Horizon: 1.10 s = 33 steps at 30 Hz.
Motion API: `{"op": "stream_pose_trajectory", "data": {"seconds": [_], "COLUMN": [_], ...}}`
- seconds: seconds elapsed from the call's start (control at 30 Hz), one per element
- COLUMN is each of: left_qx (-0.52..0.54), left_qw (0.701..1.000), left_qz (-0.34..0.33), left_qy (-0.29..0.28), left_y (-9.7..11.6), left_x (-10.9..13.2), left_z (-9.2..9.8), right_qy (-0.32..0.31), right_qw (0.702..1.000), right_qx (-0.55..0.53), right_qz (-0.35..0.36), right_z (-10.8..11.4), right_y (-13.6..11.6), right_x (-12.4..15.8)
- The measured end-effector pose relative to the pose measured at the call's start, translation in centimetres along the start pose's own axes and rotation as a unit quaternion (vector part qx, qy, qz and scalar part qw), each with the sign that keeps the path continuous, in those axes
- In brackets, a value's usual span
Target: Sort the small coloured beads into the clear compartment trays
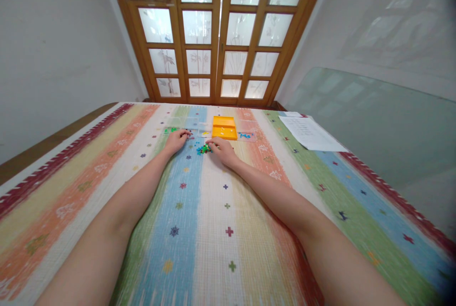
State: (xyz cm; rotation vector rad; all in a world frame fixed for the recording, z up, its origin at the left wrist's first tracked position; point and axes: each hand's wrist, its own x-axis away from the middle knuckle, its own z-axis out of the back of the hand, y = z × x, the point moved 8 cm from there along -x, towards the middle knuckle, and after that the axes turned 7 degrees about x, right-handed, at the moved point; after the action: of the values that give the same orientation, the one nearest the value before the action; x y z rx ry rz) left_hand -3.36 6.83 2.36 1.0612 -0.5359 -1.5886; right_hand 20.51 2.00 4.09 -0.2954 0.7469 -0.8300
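A pile of small green, blue and dark red pieces lies on the striped cloth. My right hand rests at the pile's right side, its fingers bent together at the pieces; whatever they pinch is too small to make out. Up and to the left, my left hand is over the near edge of a clear box, fingertips drawn together beside small dark and red pieces. Green pieces lie in that box. Between and beyond the hands stands an open orange box with a few pale pieces inside.
Blue pieces lie in a clear box right of the orange one. A yellow piece is left of it. Printed paper sheets lie at the far right of the striped tablecloth. Beyond the table are wood-framed glass doors.
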Motion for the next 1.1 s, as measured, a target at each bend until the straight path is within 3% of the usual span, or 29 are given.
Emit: {"op": "stream_pose_trajectory", "data": {"seconds": [0.2,0.63,0.87,1.1], "left_qx": [0.008,-0.018,-0.042,-0.120], "left_qw": [1.000,1.000,0.998,0.985], "left_qz": [0.002,-0.006,-0.007,-0.077], "left_qy": [-0.003,-0.017,-0.036,-0.100], "left_y": [0.1,0.3,0.4,2.3], "left_x": [0.0,0.1,0.2,0.5], "left_z": [-0.2,-0.5,-0.8,-2.5], "right_qy": [-0.093,-0.119,-0.065,0.050], "right_qw": [0.977,0.970,0.979,0.993], "right_qx": [0.093,0.133,0.114,0.089], "right_qz": [0.169,0.166,0.157,0.057], "right_z": [-2.5,-3.3,-2.2,2.7], "right_y": [-3.4,-3.2,-2.7,1.4], "right_x": [1.1,1.1,0.7,-0.6]}}
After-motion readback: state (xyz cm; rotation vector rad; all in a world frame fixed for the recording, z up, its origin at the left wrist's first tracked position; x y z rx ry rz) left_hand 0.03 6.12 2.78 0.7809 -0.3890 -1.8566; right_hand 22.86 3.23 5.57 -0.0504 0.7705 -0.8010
